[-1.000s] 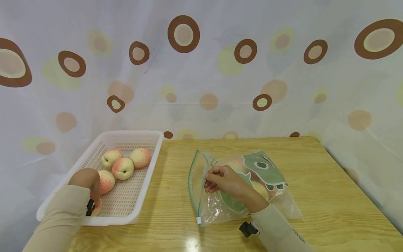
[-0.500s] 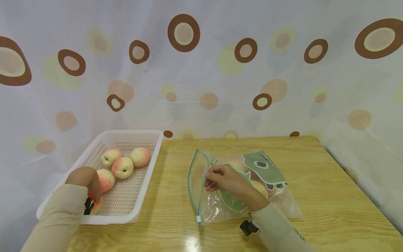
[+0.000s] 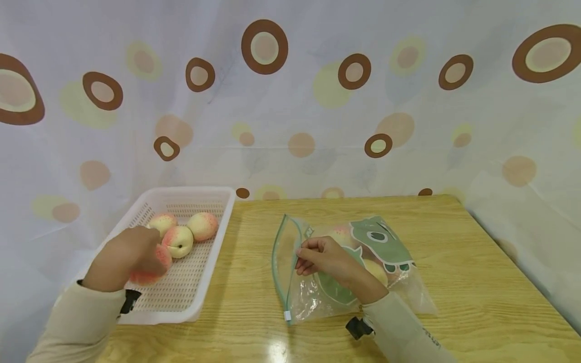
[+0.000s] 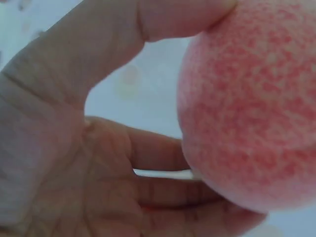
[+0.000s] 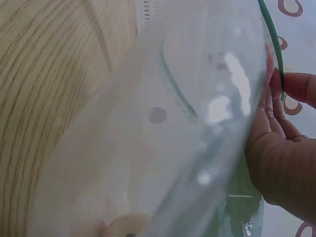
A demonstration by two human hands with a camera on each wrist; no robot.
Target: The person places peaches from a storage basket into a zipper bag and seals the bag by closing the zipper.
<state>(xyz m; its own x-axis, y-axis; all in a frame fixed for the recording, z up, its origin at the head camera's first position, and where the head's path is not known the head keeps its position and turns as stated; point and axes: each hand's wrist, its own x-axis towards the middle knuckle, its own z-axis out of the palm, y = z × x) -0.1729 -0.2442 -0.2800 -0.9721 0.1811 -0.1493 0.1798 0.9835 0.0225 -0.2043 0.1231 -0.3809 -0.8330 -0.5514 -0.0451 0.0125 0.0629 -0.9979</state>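
Observation:
Over the basket's near left part, my left hand (image 3: 124, 254) holds a pink-speckled peach (image 4: 252, 108) between thumb and fingers. More peaches (image 3: 178, 242) lie behind it in the white plastic basket (image 3: 204, 287). On the right, my right hand (image 3: 329, 264) pinches the green-edged rim of a clear zip bag (image 3: 313, 307), thumb on one side and fingers on the other in the right wrist view. The bag's mouth gapes toward the left, its white slider (image 3: 287, 315) at the near end. Peaches (image 3: 375, 272) show inside through the film, partly behind the green cartoon print.
The wooden table (image 3: 245, 262) carries both the basket and the bag, with a strip of wood between them. A patterned curtain (image 3: 290, 101) hangs close behind the table's far edge and along its sides.
My left hand has risen from the basket's near left corner, moving away from me and slightly right, with a peach in its grip. The right hand and the bag have stayed put.

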